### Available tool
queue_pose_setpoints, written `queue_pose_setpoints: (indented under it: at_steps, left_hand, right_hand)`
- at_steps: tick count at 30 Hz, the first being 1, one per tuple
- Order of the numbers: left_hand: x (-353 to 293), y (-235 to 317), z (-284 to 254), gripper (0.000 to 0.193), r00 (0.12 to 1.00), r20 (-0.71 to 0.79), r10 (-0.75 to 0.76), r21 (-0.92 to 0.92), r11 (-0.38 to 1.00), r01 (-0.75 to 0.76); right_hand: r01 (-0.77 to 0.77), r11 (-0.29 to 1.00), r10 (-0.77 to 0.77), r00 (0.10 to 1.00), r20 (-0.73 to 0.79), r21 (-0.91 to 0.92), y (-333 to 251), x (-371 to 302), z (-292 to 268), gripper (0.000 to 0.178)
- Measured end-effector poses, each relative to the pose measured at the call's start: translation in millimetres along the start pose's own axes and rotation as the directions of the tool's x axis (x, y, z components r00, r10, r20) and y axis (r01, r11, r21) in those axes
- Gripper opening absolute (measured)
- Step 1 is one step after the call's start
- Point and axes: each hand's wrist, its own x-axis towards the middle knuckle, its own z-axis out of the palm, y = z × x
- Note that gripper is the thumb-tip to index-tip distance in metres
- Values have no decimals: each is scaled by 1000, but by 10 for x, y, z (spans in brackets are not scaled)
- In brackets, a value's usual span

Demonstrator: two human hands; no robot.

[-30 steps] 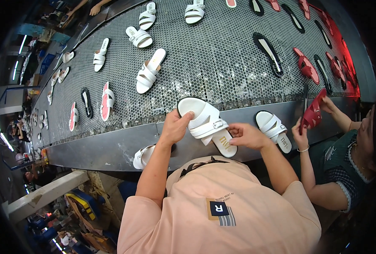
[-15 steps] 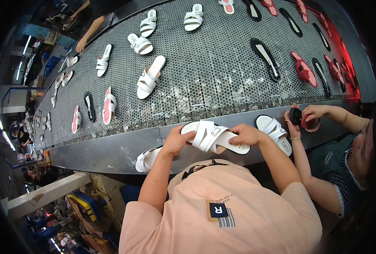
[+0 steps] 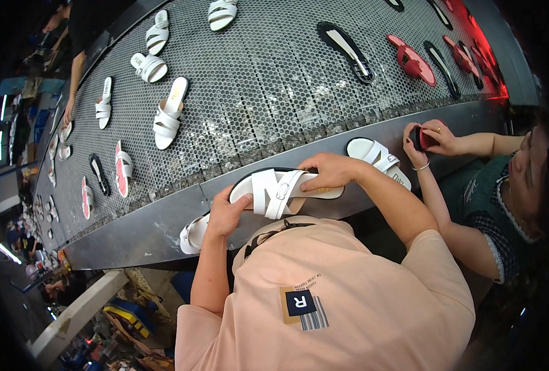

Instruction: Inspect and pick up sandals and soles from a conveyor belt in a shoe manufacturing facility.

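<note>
A white slide sandal (image 3: 264, 193) with crossed straps, a small buckle and a black sole edge lies level between my two hands, just in front of my body. My left hand (image 3: 226, 211) grips its toe end, thumb on top. Over the heel part, my right hand (image 3: 331, 171) is closed on the sandal, its fingers close to the buckled strap. Another white sandal (image 3: 194, 235) rests on the metal ledge (image 3: 140, 227) beside my left forearm. A third white sandal (image 3: 373, 154) sits on the ledge beyond my right forearm.
A perforated conveyor (image 3: 243, 93) beyond the ledge carries several white sandals, black soles (image 3: 352, 52) and red sandals (image 3: 412, 60). At right, a co-worker's hands (image 3: 438, 137) hold a red and black shoe piece. Another person's hand (image 3: 69, 110) reaches over the far left.
My right hand has shifted from the sandal's heel edge further over it, toward the buckle. The whole view has turned, so the conveyor's sandals appear further left. The co-worker's hands have drawn closer together.
</note>
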Motion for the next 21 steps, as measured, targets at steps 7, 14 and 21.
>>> queue_pose_setpoints:
  at_steps: [7, 14, 21]
  left_hand:
    - [-60, 25, 161, 24, 996, -17, 86, 230, 970, -80]
    - [-88, 165, 335, 28, 996, -34, 80, 322, 944, -65]
    - [-122, 255, 468, 29, 996, -55, 76, 396, 917, -48]
  right_hand:
    - [-43, 986, 48, 998, 30, -163, -47, -94, -99, 26]
    - [1, 997, -2, 1000, -2, -83, 26, -178, -109, 24]
    - [-19, 995, 20, 1000, 15, -96, 29, -225, -179, 24]
